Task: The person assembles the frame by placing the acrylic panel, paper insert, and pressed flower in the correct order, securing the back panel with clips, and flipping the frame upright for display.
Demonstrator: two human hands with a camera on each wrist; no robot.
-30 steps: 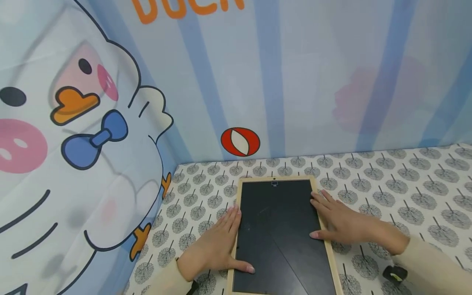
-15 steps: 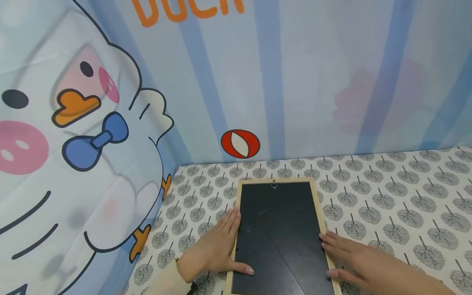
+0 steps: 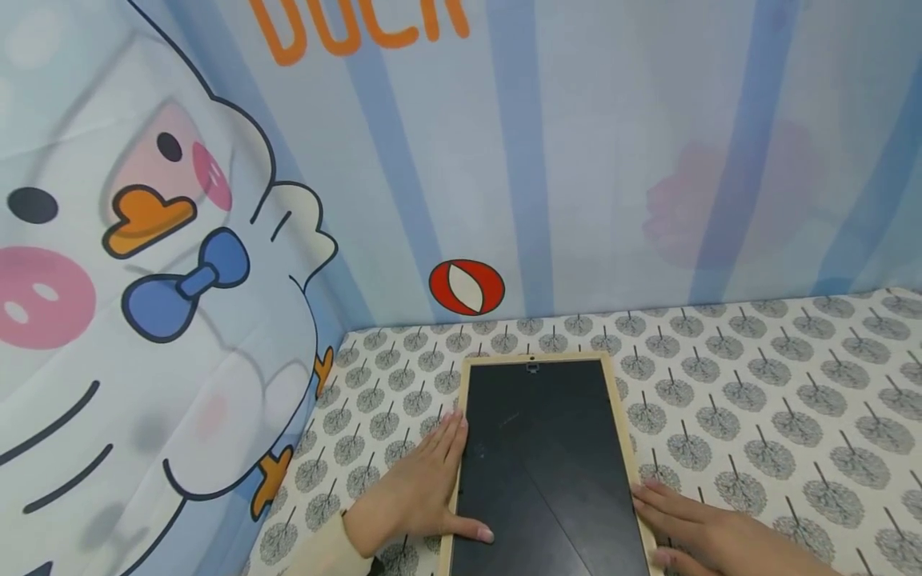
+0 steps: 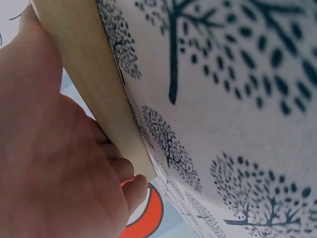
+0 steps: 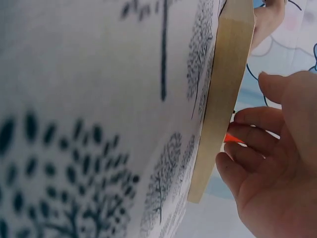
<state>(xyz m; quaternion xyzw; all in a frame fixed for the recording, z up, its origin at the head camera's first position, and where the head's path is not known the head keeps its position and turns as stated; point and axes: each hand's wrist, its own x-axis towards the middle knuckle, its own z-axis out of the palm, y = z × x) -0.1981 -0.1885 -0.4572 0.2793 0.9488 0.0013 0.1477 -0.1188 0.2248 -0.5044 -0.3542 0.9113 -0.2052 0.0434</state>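
Observation:
A picture frame (image 3: 540, 456) lies back side up on the cloth, with a black backing board, a light wooden border and a small metal hanger (image 3: 532, 368) at its far end. My left hand (image 3: 414, 492) rests along the left border, fingers straight and thumb on the backing. In the left wrist view its fingers lie at the wooden side (image 4: 94, 74). Lower down on the right, my right hand (image 3: 709, 528) has its fingertips at the border. The right wrist view shows those fingers (image 5: 252, 139) loosely bent beside the wooden side. The frame's near end is cut off below.
A cloth (image 3: 778, 384) printed with grey trees covers the table. Behind it stands a blue striped backdrop (image 3: 598, 160) with a red and white ball print (image 3: 467, 286). A large duck print (image 3: 216, 320) fills the left side.
My right hand has slid down the frame's right border toward me, its thumb leaving the backing for the border. My left hand stays at the left border. The head view has tilted slightly up.

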